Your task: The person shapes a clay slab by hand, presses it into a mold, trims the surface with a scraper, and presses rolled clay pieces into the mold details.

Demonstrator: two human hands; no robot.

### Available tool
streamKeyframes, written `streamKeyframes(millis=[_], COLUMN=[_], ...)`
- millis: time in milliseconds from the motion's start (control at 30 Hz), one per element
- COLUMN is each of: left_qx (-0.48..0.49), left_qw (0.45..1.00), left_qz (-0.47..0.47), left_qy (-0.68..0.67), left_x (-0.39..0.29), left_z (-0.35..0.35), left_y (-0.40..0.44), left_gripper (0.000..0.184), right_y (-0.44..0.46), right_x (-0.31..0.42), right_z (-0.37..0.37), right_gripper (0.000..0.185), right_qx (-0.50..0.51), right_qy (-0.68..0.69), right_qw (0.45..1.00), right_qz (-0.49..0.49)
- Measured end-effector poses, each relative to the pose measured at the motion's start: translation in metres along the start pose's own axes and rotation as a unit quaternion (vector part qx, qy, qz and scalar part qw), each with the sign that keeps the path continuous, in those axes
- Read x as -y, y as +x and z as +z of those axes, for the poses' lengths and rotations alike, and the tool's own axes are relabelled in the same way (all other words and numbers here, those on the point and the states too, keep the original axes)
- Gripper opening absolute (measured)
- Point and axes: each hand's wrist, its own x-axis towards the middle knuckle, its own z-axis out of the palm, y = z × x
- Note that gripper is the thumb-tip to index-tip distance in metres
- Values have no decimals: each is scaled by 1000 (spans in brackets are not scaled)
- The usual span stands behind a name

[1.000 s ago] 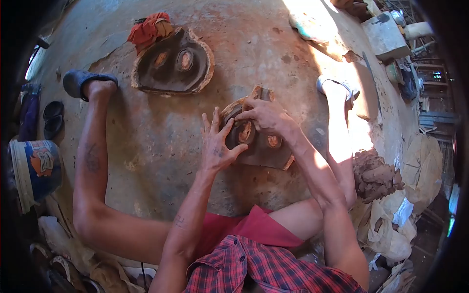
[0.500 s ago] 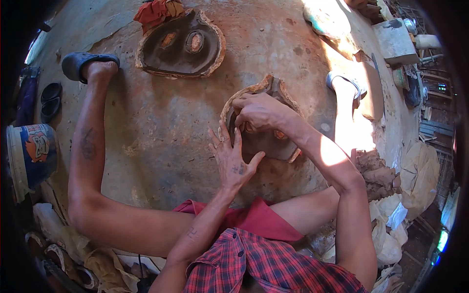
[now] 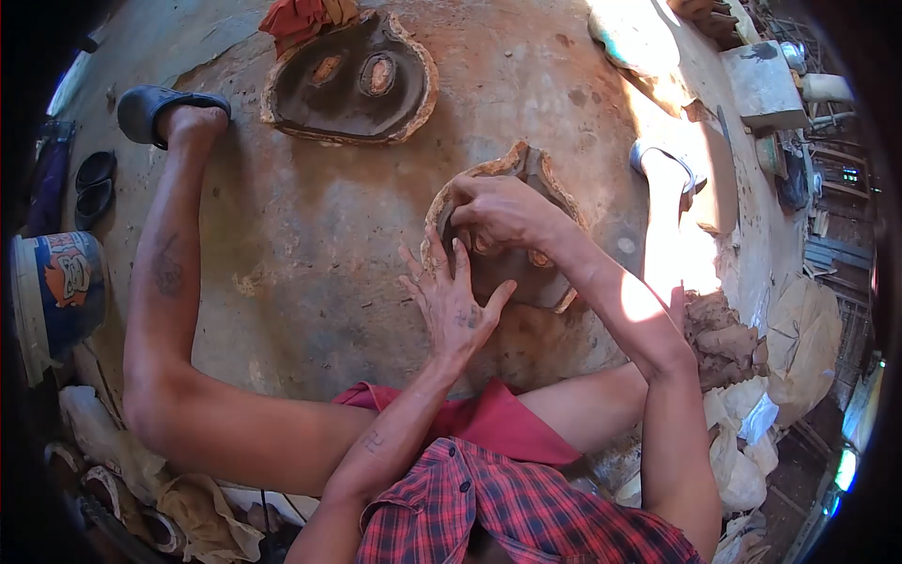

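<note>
A plaster-like mould with a pale, rough rim lies on the floor in front of me. Dark wet clay lines it, and two orange-edged raised spots show through. Inside its left part, my right hand presses down with fingers curled and closed. The fingertips are hidden, so whether they pinch clay is unclear. My left hand is open, with fingers spread and their tips against the mould's lower left rim. Farther off lies a second clay-lined mould with two similar raised spots.
A red-orange cloth touches the far mould. At left stand a printed bucket and a pair of dark clogs. A clay heap and plastic bags lie by my right thigh. A grey block stands at far right.
My right hand has shifted slightly within the mould, its fingers still curled. My left hand stays spread at the rim, tilted a little differently. The view has shifted slightly.
</note>
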Motion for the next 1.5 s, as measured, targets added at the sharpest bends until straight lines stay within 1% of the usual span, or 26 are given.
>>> streamKeyframes(millis=[67, 133, 200, 233, 333, 400, 433, 500, 600, 800, 933, 967, 1033, 1100, 1233, 1333, 1367, 1433, 1500], left_qx=[9, 10, 17, 22, -8, -14, -16, -3, 9, -4, 4, 7, 8, 1, -11, 26, 20, 64, 44], left_qw=[1000, 999, 998, 998, 999, 999, 999, 999, 999, 999, 999, 999, 997, 997, 996, 997, 997, 994, 994], left_qz=[1, 12, 13, 12, 30, 27, 26, 24, 27, 41, 33, 33, 65, 71, 81, 67, 69, 75, 95], left_qy=[10, 39, 51, 63, 27, 28, 29, 36, 40, 25, 36, 37, 46, 39, 28, 43, 42, 37, 35], left_x=[-2, -2, -1, 0, 6, 5, 3, 1, 4, 7, 3, 3, 7, 11, 12, 7, 9, 15, 14], left_z=[0, -2, -5, -7, -8, -5, -5, -9, -13, -13, -14, -15, -20, -21, -10, -15, -18, -23, -21], left_y=[1, 4, 10, 12, 12, 14, 13, 16, 26, 31, 33, 35, 45, 46, 46, 54, 59, 66, 67], left_gripper=[108, 104, 102, 100, 98, 97, 97, 96, 94, 91, 90, 90, 92, 91, 89, 90, 90, 92, 91], right_y=[-1, -1, 1, 1, -2, -8, -10, -10, -10, -17, -17, -17, -19, -19, -22, -24, -24, -24, -26], right_x=[-2, -1, 1, 0, -2, -4, -4, -5, -6, -11, -18, -17, -16, -20, -20, -20, -25, -32, -34], right_z=[3, 3, 3, 2, -1, -3, 0, 1, -3, -8, -1, 0, 1, 0, -1, -2, -1, 1, 3], right_gripper=[32, 32, 34, 34, 35, 32, 32, 29, 25, 26, 28, 28, 28, 26, 24, 22, 22, 21, 19], right_qx=[3, 3, 33, 34, 17, -13, -11, 3, 22, -14, -19, -10, -2, -48, -26, -49, -57, -68, -97], right_qy=[-13, -28, -49, -51, -54, -33, -31, -47, -61, -44, -50, -63, -78, -74, -91, -94, -92, -94, -62], right_qw=[1000, 1000, 997, 997, 998, 999, 999, 998, 996, 998, 997, 995, 994, 994, 992, 990, 991, 992, 992], right_qz=[4, 11, 40, 38, 20, 5, 7, 45, 63, 50, 55, 70, 82, 61, 89, 98, 79, 55, 44])
